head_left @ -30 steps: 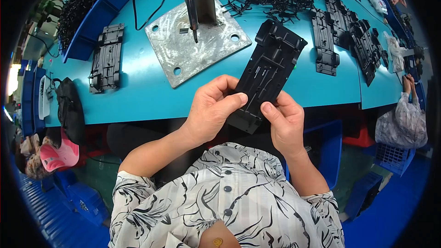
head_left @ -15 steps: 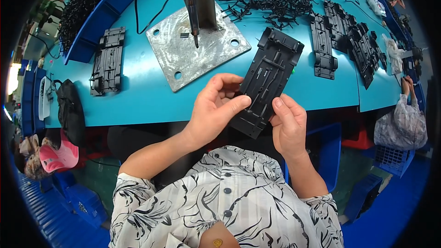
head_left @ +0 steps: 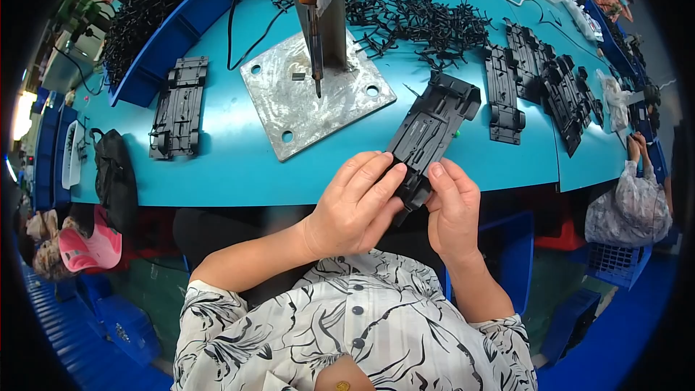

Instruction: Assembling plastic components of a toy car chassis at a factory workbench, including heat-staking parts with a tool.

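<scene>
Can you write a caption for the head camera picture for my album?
Two hands on a black part, near a metal plate on a blue table.

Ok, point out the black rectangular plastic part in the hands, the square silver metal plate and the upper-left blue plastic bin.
Black rectangular plastic part (head_left: 427,130), head view: its ribbed face.
Square silver metal plate (head_left: 310,114), head view: bare top surface.
Blue plastic bin (head_left: 181,35), head view: outer wall.

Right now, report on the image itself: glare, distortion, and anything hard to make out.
Head view: pale glare on the teal table, beside the metal plate; head view: a bright light washed out near the left rim; head view: fisheye bending toward the rim, corners black; head view: the held black part shows dark on dark, its fine detail hard to read.
</scene>
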Tool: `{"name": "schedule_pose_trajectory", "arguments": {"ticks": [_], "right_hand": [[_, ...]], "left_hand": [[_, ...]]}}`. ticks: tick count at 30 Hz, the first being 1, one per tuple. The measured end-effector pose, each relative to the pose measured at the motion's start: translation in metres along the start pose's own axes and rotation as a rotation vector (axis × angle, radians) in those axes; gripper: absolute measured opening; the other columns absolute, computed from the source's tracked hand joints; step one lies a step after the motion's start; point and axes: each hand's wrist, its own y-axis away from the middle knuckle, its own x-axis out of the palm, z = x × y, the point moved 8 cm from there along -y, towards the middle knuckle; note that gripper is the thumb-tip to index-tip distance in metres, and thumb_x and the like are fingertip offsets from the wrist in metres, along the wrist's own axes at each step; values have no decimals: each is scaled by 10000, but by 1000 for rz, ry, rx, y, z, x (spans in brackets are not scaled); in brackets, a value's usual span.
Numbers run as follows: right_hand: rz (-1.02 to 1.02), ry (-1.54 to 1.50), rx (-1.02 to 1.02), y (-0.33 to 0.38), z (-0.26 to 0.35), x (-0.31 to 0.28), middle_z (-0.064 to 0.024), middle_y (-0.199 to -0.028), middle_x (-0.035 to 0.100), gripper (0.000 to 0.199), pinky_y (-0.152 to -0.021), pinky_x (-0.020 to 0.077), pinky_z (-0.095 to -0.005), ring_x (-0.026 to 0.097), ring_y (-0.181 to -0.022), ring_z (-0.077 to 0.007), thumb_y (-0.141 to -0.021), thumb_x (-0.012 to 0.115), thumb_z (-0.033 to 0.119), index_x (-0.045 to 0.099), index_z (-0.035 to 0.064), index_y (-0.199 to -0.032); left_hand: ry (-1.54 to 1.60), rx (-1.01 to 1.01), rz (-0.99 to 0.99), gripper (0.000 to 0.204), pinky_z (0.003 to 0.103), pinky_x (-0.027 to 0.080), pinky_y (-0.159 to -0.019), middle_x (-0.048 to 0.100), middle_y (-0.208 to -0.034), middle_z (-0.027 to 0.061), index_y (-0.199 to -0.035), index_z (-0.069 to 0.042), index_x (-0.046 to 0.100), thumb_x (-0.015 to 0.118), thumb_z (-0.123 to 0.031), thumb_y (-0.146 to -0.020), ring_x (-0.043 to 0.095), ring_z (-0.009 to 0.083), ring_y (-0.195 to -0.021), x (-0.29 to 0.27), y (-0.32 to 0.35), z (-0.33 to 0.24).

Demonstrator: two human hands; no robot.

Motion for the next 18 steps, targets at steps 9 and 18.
{"name": "schedule_pose_trajectory", "arguments": {"ticks": [9,18], "right_hand": [[-28,14,27,-1,5,9,-98,-967,641,220,-729,521,-244,607,-787,-109,-923,568,106,583,-51,-1077],[-3,152,54,-13,7,5,-62,-829,605,169,-537,493,-244,565,-649,-100,-879,623,76,560,-7,-1012]], "left_hand": [[116,-84,87,622,425,445,-922,531,-1183,244,-1172,74,527,791,-179,-669,545,390,-1058,5,2,6],[1269,-851,-18,360,243,450,-811,611,-1034,39,-1202,40,531,579,-89,-869,558,86,-906,19,31,51]]}}
